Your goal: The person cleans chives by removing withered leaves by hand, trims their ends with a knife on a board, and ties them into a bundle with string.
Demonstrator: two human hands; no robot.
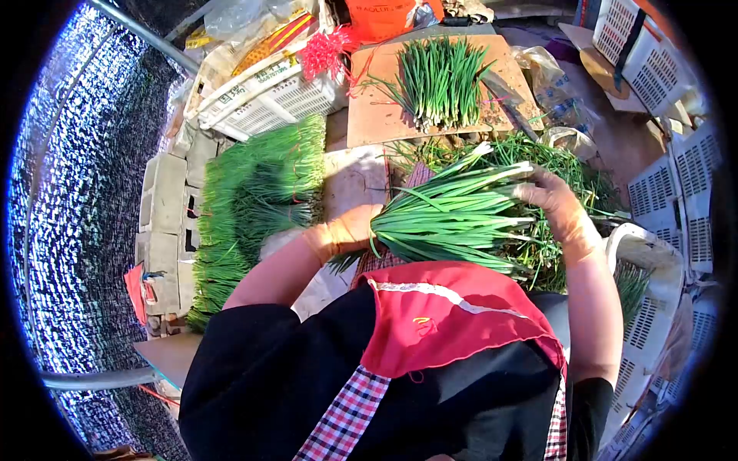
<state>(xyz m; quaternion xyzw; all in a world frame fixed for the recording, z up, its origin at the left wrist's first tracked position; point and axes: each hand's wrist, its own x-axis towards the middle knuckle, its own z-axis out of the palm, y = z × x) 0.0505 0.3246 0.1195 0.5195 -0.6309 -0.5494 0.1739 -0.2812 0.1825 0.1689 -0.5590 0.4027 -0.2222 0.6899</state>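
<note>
A loose bunch of green chives lies sideways in front of my chest, its pale stem ends fanned to the right. My left hand is closed around the leafy left end. At the upper right of the bunch, my right hand has its fingers bent around a few stem ends; the fingertips are partly hidden. Both hands seem to wear thin orange-tinted gloves. Below and behind the bunch lies a messy heap of loose chives.
Ahead, a board carries a neat chive bundle and a knife. Chive bundles are stacked at left beside concrete blocks. A white crate with pink twine stands behind; a white basket is at right.
</note>
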